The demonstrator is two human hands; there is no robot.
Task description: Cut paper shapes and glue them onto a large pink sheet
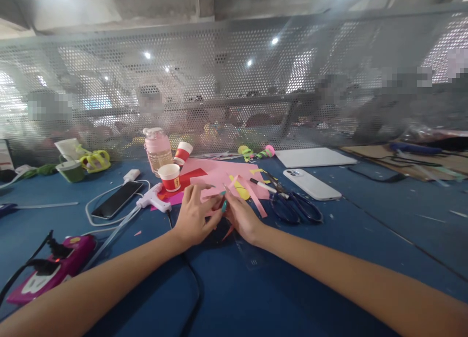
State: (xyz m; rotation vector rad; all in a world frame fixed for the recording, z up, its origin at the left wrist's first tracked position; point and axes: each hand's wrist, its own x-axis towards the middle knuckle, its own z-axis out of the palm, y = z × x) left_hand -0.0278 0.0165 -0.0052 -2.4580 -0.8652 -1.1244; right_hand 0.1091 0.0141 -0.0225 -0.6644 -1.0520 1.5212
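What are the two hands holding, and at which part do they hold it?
The left hand and right hand pinch a pink paper strip between their fingertips, near its lower end, above the blue table. The exact grip is blurred.

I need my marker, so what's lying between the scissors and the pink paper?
In the head view, a white marker lies between the scissors and the pink paper.

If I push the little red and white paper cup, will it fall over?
Probably. The paper cup stands upright on the pink paper, looks thin and likely very light, so a nudge may tip it. On its side it would likely roll in a curve, since it narrows toward the bottom.
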